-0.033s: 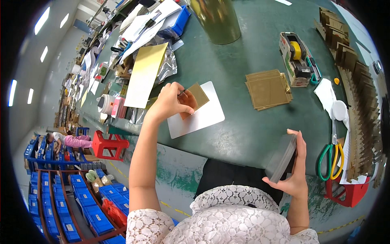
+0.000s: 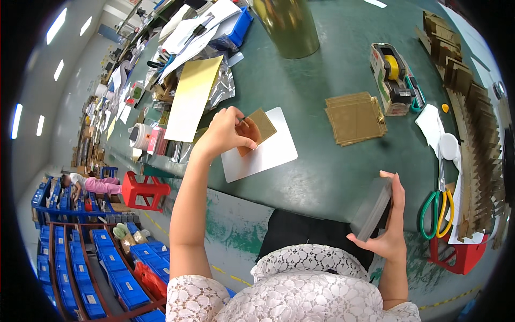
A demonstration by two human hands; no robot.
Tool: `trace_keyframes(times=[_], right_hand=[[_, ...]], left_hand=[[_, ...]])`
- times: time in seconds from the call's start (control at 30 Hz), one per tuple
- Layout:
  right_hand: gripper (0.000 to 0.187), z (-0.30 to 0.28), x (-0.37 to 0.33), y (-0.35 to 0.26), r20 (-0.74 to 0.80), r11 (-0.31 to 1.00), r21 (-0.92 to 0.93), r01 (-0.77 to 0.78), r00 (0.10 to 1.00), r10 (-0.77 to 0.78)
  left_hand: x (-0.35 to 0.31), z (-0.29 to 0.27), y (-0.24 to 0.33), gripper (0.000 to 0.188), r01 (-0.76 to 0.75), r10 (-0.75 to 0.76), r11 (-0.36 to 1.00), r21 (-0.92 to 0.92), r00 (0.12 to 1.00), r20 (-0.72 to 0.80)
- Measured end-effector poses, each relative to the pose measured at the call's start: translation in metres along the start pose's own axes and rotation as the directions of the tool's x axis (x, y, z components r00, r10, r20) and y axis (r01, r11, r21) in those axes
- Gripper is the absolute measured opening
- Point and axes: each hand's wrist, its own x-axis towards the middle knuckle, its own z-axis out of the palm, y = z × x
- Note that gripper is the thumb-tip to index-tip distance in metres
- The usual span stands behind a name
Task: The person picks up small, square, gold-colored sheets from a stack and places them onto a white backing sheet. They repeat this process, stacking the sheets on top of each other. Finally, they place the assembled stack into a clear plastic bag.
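Gold-coloured and thin, the square sheet [image 2: 262, 125] is lying tilted on the white board [image 2: 268, 155], near the middle of the green worktop [image 2: 332, 177]. The left hand [image 2: 225, 134] is resting over the sheet's left edge, its fingers [image 2: 244, 140] curling round that edge and pinching it against the board. The sheet is looking light and slightly flexible, like foil-faced card, so it is probably going to bend or crease if pressed at the centre; taking it by an edge or corner, between thumb and fingertip, seems the safest hold, and its glossy face is likely slippery. The right hand [image 2: 389, 225] is hovering off the worktop's near edge, its fingers closing round a clear flat block [image 2: 373, 209], gripping it by its narrow sides; whether that is one piece or a pack of thin films I cannot tell. It appears stiff and smooth, so a firm side grip suits it. Well apart to the right, a stack of similar gold sheets [image 2: 355, 118] is sitting beside a tape dispenser [image 2: 391, 78], and green-handled scissors [image 2: 435, 209] are lying near the right hand. A larger gold panel [image 2: 193, 96] is leaning among clutter at the left.
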Motion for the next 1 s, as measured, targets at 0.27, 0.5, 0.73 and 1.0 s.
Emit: trace_keyframes(times=[0.27, 0.5, 0.73, 1.0], right_hand=[[0.136, -0.001, 0.000, 0.001, -0.007, 1.000, 0.004, 0.012, 1.000, -0.012], [0.137, 0.001, 0.000, 0.001, -0.004, 1.000, 0.016, -0.010, 1.000, 0.011], [0.139, 0.002, 0.000, 0.002, -0.001, 0.999, 0.029, -0.019, 1.000, 0.019], [0.139, 0.002, -0.001, 0.004, -0.011, 0.999, 0.028, -0.023, 1.000, 0.023]], left_hand=[[0.003, -0.007, 0.000, 0.056, -0.061, 0.069, 0.996, 0.065, 0.989, -0.129], [-0.061, -0.001, 0.043, 0.010, -0.218, 0.249, 0.968, 0.121, 0.864, -0.437], [-0.092, 0.020, 0.034, 0.025, -0.150, 0.189, 0.975, 0.162, 0.946, -0.263], [-0.075, 0.015, 0.030, 0.033, -0.125, 0.163, 0.975, 0.185, 0.964, -0.210]])
